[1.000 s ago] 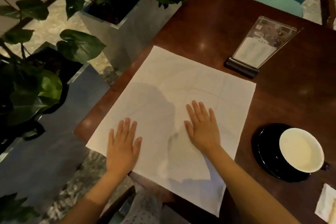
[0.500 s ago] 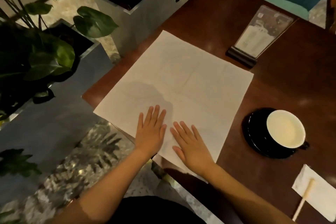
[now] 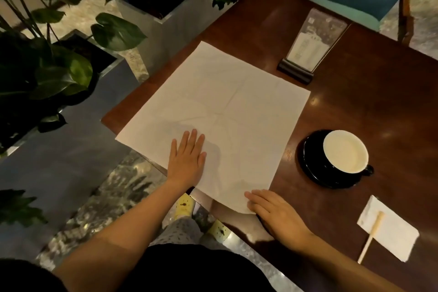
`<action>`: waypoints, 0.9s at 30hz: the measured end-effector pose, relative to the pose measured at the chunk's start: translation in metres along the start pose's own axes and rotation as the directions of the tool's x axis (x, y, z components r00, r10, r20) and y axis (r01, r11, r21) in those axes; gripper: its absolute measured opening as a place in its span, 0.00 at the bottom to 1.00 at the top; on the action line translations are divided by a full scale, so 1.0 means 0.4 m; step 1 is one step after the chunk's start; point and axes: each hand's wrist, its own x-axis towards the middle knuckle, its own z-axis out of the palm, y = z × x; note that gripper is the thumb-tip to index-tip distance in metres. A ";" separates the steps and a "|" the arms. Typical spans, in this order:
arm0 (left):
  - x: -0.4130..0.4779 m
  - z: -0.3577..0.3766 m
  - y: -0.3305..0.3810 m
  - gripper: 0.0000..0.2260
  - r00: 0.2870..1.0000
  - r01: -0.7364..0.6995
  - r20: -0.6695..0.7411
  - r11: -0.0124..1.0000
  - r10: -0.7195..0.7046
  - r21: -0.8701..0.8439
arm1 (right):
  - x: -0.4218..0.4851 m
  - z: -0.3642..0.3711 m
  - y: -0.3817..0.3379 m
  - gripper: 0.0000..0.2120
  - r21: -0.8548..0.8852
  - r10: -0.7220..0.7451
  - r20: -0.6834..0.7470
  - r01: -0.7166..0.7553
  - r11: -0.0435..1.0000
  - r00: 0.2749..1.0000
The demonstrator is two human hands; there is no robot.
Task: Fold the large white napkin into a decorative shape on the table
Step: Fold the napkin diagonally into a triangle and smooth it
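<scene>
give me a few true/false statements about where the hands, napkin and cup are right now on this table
1. The large white paper napkin lies unfolded and flat on the dark wooden table. True.
2. The left hand rests palm down on the napkin. True.
3. The right hand holds the black cup. False: it is at the napkin's near corner, apart from the cup.
4. The cup stands on the napkin. False: it sits on a black saucer right of it.
5. A wooden stir stick lies on a small white paper. True.
</scene>
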 end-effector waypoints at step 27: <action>0.266 -0.417 0.051 0.05 0.935 -0.063 -0.313 0.790 -0.167 -0.610 | 0.678 -0.436 0.207 0.08 0.542 0.483 -0.151 -0.336 0.771 0.863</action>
